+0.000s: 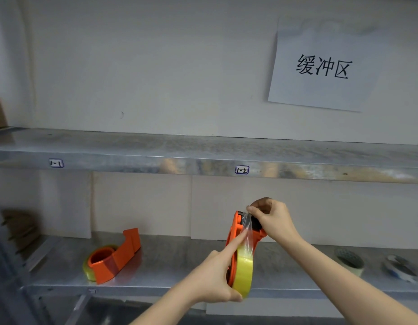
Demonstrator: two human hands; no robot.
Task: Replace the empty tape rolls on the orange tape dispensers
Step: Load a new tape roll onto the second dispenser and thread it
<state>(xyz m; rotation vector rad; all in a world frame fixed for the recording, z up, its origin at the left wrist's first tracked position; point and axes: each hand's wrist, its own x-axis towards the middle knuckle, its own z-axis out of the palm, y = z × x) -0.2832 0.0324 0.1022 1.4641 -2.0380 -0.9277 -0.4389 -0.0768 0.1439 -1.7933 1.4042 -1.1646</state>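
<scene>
L hand (212, 275) grips dispenser (236, 233) and roll (244, 266), held above shelf (170, 266) | R hand (271, 219) pinches tape end (247, 227) at cutter | risk: film could slip, fold or stick to itself.

The left hand (215, 277) covers the lower side of the orange dispenser (235, 228). The end of the clear tape strip (248, 231) disappears between the fingers of the right hand (273, 219). Both forearms run off the bottom edge. On the lower shelf (180, 261), the second dispenser (119, 252) hides most of its yellow roll (86, 272). At far right, a pale roll (349, 262) and a blue-and-white object (400, 269) are too blurred to identify.
</scene>
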